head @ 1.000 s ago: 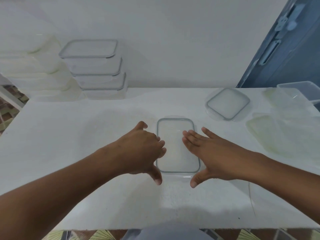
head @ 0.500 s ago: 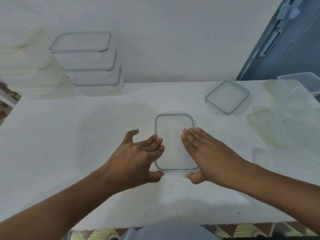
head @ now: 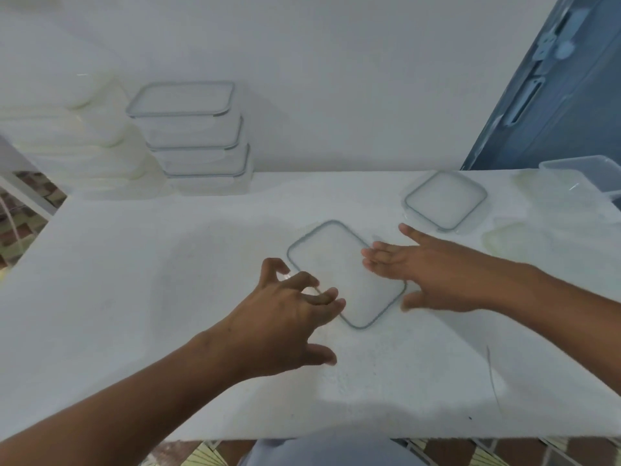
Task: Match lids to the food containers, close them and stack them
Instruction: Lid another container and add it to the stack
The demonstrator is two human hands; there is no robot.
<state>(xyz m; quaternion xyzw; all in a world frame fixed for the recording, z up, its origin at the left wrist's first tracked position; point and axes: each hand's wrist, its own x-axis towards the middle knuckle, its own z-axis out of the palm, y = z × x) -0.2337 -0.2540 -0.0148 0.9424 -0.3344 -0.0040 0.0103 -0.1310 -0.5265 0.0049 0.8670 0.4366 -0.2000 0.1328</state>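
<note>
Clear plastic, grey rim: a clear rectangular lid with a grey rim (head: 342, 274) lies flat near the middle of the white table (head: 134, 280), turned diagonally, one corner toward the wall and one toward the person. Whether a container sits under it cannot be made out.

Left hand (head: 279, 317): at the lid's near-left edge. Fingers bent like a claw, tips at the rim; thumb spread out toward the table's near edge, apart from the lid. Cannot tell whether the fingers grip the rim or only touch it.

Right hand (head: 433, 277): flat, fingers straight and close together, tips over the lid's right long edge. Thumb points down beside the lid's near-right corner. Nothing is held in it.

Back left, against the wall: stack of three clear rectangular containers with grey-rimmed lids (head: 188, 136), all closed. Just left of it, a stack of whitish translucent containers (head: 67, 136), blurred.

Right side: square clear lid with a grey rim (head: 445, 200), lying flat beyond the right hand. Near it, pale yellowish translucent lids (head: 514, 240). At the far right edge, a clear open container (head: 584, 173). Behind it, a blue door (head: 554, 95).
</note>
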